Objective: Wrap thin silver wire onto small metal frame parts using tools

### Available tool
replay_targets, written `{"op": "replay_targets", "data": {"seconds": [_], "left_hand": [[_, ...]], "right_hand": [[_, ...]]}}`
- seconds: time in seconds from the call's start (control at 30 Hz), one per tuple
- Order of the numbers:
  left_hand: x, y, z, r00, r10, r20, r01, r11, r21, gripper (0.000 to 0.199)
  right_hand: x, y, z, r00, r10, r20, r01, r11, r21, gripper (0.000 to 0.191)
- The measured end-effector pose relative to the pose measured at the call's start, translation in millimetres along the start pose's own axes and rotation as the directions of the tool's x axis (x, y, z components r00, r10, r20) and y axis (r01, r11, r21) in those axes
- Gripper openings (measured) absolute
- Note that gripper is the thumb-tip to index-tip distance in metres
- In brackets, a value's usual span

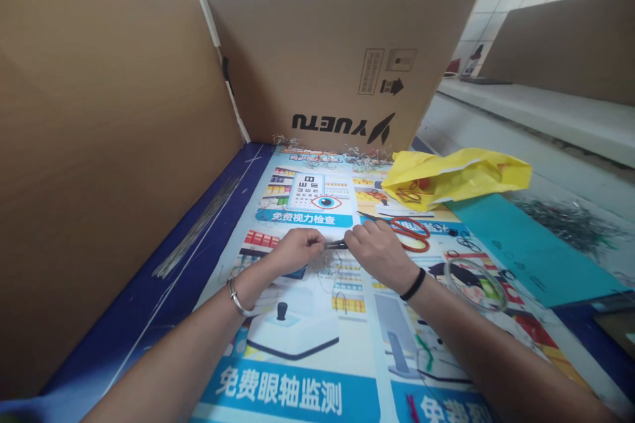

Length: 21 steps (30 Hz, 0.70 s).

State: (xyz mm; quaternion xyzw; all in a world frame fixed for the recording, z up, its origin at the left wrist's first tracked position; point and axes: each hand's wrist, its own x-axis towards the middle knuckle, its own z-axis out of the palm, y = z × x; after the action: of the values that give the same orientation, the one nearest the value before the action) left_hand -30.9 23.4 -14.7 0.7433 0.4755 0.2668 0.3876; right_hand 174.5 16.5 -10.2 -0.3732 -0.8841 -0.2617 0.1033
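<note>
Over the printed poster sheet, my left hand [298, 250] is closed in a pinch, with a silver bracelet on its wrist. What its fingertips hold is too small to make out. Close beside it, my right hand [380, 251] is wrapped round a tool that looks like pliers; only the dark, narrow jaws [336, 244] show, pointing at the left fingertips. Thin wire [325, 268] hangs in loose curls below the hands. Just beyond the right hand lie scissors with orange-red handles [411, 228].
Thin straight wires [198, 228] lie in a bundle at the left. Tall cardboard panels [327, 59] stand at the left and back, with tangled wire scraps [367, 160] at their foot. At right are a yellow bag [456, 175], a clear tape roll [451, 277] and a wire heap [570, 225].
</note>
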Motion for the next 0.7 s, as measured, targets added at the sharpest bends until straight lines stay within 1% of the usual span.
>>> {"op": "replay_targets", "data": {"seconds": [0.13, 0.27, 0.4, 0.57, 0.7], "left_hand": [[0.3, -0.9, 0.2, 1.000, 0.000, 0.001, 0.000, 1.000, 0.014, 0.016], [0.9, 0.1, -0.7, 1.000, 0.025, -0.006, -0.024, 0.997, 0.073, 0.016], [1.2, -0.3, -1.1, 0.999, 0.051, -0.014, -0.050, 0.994, 0.102, 0.015], [0.7, -0.6, -1.2, 0.998, 0.055, -0.016, -0.053, 0.992, 0.117, 0.016], [0.7, -0.7, -1.5, 0.998, 0.066, -0.010, -0.064, 0.987, 0.150, 0.017]], "right_hand": [[0.1, -0.2, -1.5, 1.000, -0.011, 0.015, 0.011, 1.000, -0.021, 0.017], [0.4, -1.9, -2.4, 1.000, -0.001, 0.022, 0.001, 1.000, -0.019, 0.016], [0.2, -3.9, -3.1, 0.999, 0.014, 0.048, -0.015, 1.000, 0.006, 0.015], [-0.9, -5.1, 0.4, 0.997, 0.031, 0.070, -0.034, 0.999, 0.043, 0.014], [-1.3, -5.7, 3.7, 0.991, 0.057, 0.117, -0.065, 0.996, 0.066, 0.012]]}}
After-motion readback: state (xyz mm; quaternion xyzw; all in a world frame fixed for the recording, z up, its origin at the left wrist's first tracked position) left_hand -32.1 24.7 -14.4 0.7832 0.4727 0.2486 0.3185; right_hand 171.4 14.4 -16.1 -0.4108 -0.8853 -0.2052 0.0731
